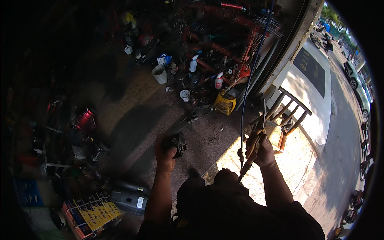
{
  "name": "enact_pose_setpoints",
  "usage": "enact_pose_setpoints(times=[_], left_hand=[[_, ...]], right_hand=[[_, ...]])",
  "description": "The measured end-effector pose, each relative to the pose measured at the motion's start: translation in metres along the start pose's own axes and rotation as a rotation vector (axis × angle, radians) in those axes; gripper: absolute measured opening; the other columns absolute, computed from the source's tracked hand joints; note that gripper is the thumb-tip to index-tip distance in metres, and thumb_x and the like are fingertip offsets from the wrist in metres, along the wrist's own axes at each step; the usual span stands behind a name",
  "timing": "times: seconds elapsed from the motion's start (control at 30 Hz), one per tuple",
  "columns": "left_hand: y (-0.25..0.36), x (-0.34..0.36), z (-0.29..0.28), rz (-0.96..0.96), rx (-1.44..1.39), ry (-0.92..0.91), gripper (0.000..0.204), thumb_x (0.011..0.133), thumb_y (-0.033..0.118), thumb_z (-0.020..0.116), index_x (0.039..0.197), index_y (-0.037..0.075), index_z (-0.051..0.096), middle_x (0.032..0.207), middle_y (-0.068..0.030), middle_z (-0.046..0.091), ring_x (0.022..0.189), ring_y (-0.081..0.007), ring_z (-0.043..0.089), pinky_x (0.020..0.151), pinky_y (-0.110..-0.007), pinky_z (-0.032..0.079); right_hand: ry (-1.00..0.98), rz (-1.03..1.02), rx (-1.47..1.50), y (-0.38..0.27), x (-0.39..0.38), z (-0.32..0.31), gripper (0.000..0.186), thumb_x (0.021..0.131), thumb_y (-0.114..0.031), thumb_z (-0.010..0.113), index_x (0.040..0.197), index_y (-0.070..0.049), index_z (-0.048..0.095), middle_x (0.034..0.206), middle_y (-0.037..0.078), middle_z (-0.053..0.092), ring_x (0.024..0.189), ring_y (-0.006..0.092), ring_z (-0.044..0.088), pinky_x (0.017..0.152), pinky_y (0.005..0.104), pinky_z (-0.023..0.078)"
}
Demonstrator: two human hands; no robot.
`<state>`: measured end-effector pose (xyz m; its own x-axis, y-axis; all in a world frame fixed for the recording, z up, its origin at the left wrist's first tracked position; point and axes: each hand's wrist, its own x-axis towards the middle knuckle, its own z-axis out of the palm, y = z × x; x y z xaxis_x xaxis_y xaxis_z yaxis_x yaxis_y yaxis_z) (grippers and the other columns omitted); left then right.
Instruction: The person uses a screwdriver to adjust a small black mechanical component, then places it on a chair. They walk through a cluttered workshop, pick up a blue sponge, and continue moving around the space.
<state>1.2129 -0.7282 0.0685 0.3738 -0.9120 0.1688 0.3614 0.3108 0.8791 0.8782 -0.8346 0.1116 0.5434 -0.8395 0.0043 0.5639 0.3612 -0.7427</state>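
Observation:
My left hand [163, 156] is closed around a small black part [179, 145] with an uneven, hollow-looking edge; its kind is too dark to make out. My right hand [264, 152] grips a long, worn brownish tool [251, 153] that slants down toward my lap, and a thin pale rod [264, 110] sticks up above the fist. A dark blue hose [243, 108] hangs from overhead just left of that hand, with a fitting near its lower end. Whether the hose joins the tool is hidden.
A wooden chair [289, 110] stands by the doorway at right. Ahead are a yellow jug [225, 103], spray bottles [219, 81], a white bucket [159, 74] and a red metal rack [224, 50]. At lower left lie a strapped carton [94, 212] and a black case [129, 197]. Outside runs a street.

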Motion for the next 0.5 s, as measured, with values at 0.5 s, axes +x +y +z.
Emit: enact_pose_setpoints(times=[0.5], left_hand=[[0.011, 0.163, 0.101, 0.183, 0.394, -0.327, 0.063, 0.065, 0.015, 0.077, 0.116, -0.002, 0.045, 0.105, -0.0144, 0.057, 0.095, -0.0206, 0.061, 0.079, -0.036, 0.054]], right_hand=[[0.168, -0.036, 0.297, 0.017, 0.047, -0.078, 0.063, 0.094, -0.059, 0.049, 0.106, 0.002, 0.055, 0.069, 0.007, 0.055, 0.049, 0.0174, 0.053, 0.042, 0.0298, 0.042]])
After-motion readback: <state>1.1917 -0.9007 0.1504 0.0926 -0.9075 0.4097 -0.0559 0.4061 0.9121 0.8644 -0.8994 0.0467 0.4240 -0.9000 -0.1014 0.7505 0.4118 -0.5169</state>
